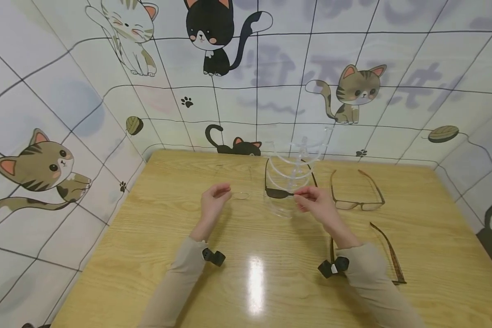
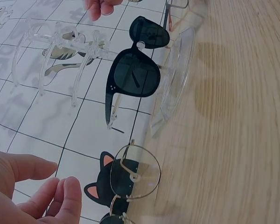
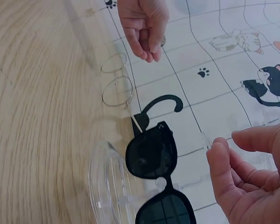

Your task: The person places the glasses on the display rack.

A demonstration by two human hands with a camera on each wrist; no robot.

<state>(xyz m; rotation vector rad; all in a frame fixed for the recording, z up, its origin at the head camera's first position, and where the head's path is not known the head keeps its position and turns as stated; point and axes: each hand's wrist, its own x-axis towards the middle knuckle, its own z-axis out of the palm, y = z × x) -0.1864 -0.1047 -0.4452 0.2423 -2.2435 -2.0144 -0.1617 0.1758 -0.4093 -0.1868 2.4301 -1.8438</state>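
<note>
While the clear stand bears sunglasses, the left hand, near wire glasses, and the right hand, near the sunglasses, have released fingers.

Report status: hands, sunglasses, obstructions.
Left hand, right hand empty. Sunglasses on stand. Maybe in the way: wire glasses between left hand and stand.

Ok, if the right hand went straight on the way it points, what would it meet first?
The right hand would probably meet the black sunglasses on the clear stand first: in the head view they lie just ahead. Depth is unclear; it might pass above them.
</note>
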